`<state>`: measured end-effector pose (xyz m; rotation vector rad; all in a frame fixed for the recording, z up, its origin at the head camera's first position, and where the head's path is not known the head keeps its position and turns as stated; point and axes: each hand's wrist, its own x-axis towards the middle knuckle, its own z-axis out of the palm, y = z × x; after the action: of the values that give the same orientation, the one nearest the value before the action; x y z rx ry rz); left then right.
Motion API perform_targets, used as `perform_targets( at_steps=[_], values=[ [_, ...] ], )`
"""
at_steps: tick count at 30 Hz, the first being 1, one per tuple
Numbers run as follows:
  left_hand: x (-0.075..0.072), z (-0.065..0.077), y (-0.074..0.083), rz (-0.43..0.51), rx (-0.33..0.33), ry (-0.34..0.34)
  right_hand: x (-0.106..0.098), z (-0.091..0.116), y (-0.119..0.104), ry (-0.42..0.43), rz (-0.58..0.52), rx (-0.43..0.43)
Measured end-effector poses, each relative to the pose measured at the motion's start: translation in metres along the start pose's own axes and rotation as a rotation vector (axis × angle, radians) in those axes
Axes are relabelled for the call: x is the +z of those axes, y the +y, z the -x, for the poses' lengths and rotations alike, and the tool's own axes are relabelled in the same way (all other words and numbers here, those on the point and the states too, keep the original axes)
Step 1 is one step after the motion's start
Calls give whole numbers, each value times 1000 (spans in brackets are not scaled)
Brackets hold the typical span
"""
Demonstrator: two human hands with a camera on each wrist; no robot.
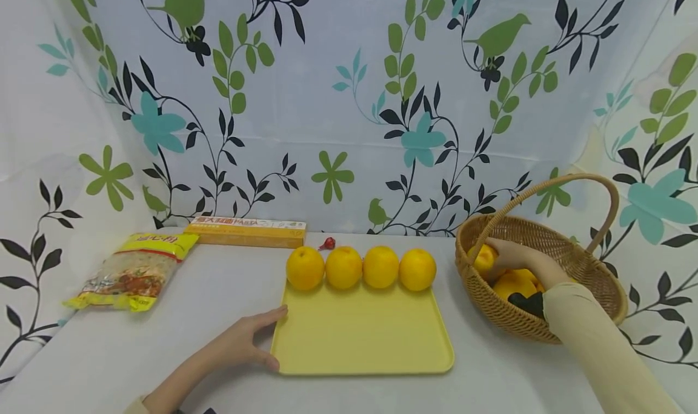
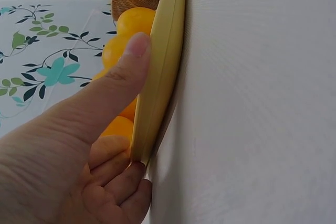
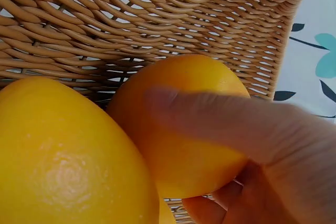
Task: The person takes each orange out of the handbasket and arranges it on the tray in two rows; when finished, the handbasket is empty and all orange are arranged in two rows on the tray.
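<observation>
The orange [image 1: 483, 257] is inside the basket [image 1: 485, 296], at the right of the head view, close to the left wall. The right hand [image 1: 504, 259] grasps it, with the thumb laid across its skin and the other fingers partly hidden below. Being round, it shows a nearly equal width each way, so I cannot tell a long axis or where its stem end faces. Another orange [image 3: 68, 166] fills the lower left of the right wrist view, close beside it. The basket's wall stands between the held fruit and the tray [image 1: 360, 341], and the handle [image 1: 545, 180] arches above the hand. The basket's length slants from upper left to lower right; the tray's long axis runs left to right at the lower centre. The left hand [image 1: 245, 341] touches the tray's left edge, its thumb and fingers spread apart, not clenched. Four oranges [image 1: 343, 267] line the tray's far edge, side by side. Behind them is a small red thing [image 1: 328, 243]; at the left lie a box [image 1: 245, 233] and a bag [image 1: 136, 274].
</observation>
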<state>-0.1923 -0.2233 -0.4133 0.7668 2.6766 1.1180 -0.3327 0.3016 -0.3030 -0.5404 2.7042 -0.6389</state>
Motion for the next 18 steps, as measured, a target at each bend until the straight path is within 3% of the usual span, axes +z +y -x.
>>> perform_targets(
  at_steps=[6,18],
  values=[
    [-2,-1,0,-3,17,0,-4,-1,4,83,92,-1],
    [-2,0,3,8,12,2,-8,8,4,222,81,-1]
  ],
)
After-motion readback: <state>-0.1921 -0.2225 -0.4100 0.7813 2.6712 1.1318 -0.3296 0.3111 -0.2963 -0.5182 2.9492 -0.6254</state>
